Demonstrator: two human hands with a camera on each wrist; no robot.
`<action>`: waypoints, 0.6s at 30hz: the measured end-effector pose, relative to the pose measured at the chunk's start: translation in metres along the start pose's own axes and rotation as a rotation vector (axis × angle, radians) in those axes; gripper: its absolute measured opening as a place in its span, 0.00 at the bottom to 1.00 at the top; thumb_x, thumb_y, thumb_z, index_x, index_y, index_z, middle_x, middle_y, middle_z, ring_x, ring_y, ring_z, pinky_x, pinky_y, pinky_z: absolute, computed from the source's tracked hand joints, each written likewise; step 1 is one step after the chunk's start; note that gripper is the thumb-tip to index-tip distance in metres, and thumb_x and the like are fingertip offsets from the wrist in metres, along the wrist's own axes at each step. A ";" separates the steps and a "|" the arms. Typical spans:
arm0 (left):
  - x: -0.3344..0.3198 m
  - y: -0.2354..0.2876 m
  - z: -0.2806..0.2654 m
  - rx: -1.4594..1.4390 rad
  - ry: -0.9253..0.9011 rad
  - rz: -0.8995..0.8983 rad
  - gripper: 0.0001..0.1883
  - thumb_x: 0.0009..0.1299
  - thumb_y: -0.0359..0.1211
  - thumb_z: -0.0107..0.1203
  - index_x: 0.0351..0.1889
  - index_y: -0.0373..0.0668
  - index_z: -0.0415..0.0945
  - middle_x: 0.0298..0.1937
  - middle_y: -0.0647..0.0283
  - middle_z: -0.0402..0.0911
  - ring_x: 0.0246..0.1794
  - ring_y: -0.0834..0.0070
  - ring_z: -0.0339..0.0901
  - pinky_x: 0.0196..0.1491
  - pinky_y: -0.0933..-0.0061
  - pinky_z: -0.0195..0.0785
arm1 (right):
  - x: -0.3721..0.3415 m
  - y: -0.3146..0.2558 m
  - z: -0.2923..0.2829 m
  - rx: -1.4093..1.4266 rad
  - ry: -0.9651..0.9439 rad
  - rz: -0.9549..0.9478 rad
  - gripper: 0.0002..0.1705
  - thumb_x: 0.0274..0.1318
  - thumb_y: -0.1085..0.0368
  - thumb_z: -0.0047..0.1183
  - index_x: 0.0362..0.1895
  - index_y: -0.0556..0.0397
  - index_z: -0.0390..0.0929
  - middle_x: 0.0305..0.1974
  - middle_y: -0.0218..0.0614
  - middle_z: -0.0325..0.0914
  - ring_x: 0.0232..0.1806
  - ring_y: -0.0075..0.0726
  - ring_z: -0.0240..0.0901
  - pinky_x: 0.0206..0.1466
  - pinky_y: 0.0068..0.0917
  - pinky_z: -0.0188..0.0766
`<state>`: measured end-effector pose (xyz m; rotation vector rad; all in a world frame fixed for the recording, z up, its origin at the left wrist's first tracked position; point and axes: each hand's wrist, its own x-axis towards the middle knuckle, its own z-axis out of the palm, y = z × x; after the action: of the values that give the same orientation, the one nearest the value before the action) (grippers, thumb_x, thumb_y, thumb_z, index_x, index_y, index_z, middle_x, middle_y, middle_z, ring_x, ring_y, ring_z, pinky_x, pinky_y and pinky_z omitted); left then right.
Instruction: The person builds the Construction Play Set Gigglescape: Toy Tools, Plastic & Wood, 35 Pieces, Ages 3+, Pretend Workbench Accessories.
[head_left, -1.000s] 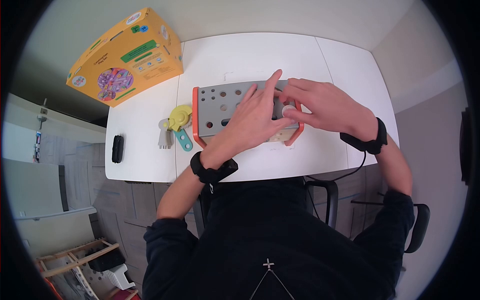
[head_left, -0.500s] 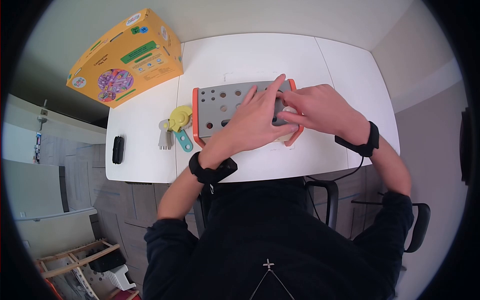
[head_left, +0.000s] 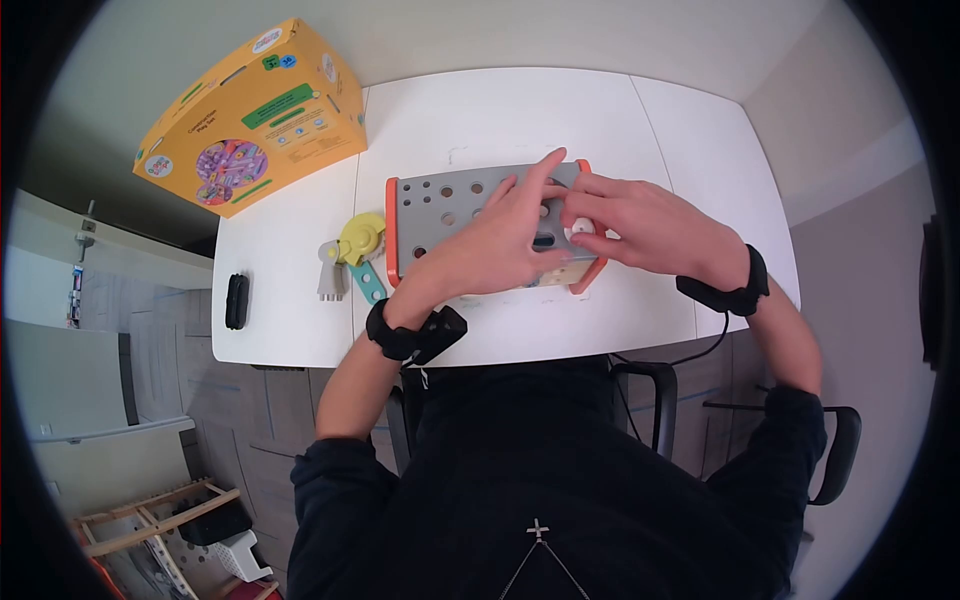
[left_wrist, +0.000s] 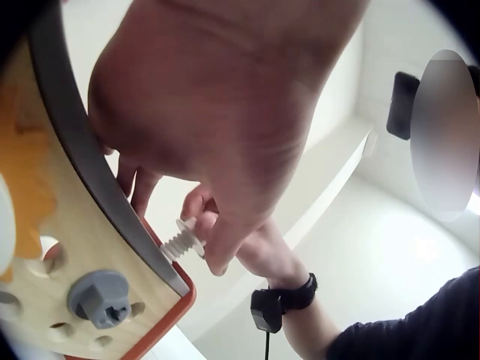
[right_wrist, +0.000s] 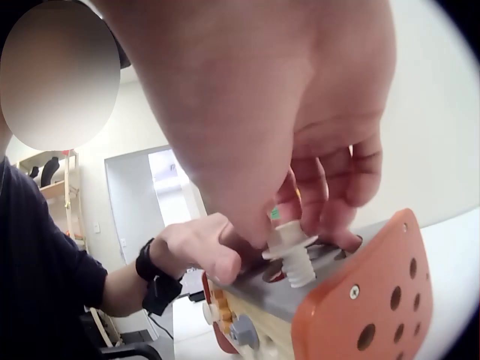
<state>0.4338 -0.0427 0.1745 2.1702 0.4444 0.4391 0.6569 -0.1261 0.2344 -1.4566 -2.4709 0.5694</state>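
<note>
A toy workbench with a grey perforated top point(head_left: 425, 220) and orange end panels point(right_wrist: 360, 300) stands on the table. My right hand point(head_left: 655, 225) pinches a white threaded screw point(right_wrist: 294, 259) by its head, over the right end of the grey top. In the left wrist view the screw point(left_wrist: 181, 241) tilts at the edge of that top. My left hand point(head_left: 490, 240) lies across the middle of the top with its fingers extended. A grey bolt point(left_wrist: 101, 300) sits in the wooden front panel.
Left of the workbench lie a yellow piece point(head_left: 361, 238), a grey toothed piece point(head_left: 330, 272) and a teal strip with holes point(head_left: 368, 283). A yellow box point(head_left: 260, 120) stands at the back left, and a black case point(head_left: 237, 301) lies near the table's left edge.
My left hand has shifted slightly left and its wrist is lower. My right hand reached further left over the bench, then drew back slightly, and more of the white screw shows.
</note>
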 end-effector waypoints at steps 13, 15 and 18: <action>0.001 -0.013 0.001 -0.309 0.044 -0.074 0.55 0.74 0.35 0.68 0.88 0.38 0.36 0.73 0.40 0.76 0.70 0.44 0.74 0.80 0.48 0.59 | -0.001 -0.005 -0.003 0.126 0.025 0.008 0.09 0.74 0.61 0.59 0.46 0.53 0.81 0.46 0.39 0.77 0.43 0.46 0.80 0.46 0.40 0.77; 0.001 -0.006 -0.011 -0.451 -0.045 -0.188 0.54 0.74 0.33 0.66 0.88 0.39 0.35 0.75 0.39 0.74 0.72 0.42 0.72 0.80 0.49 0.61 | -0.002 -0.001 -0.002 0.130 0.004 -0.014 0.08 0.74 0.62 0.58 0.46 0.54 0.81 0.47 0.39 0.76 0.44 0.46 0.80 0.46 0.41 0.77; 0.001 -0.002 -0.003 -0.074 -0.008 -0.015 0.54 0.74 0.34 0.66 0.88 0.37 0.37 0.74 0.38 0.74 0.72 0.43 0.72 0.80 0.47 0.58 | 0.002 -0.003 -0.003 0.063 0.016 0.023 0.08 0.76 0.63 0.56 0.43 0.54 0.79 0.42 0.40 0.78 0.37 0.49 0.81 0.44 0.43 0.76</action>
<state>0.4328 -0.0388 0.1744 2.0958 0.4330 0.4326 0.6548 -0.1251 0.2380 -1.4618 -2.4039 0.6319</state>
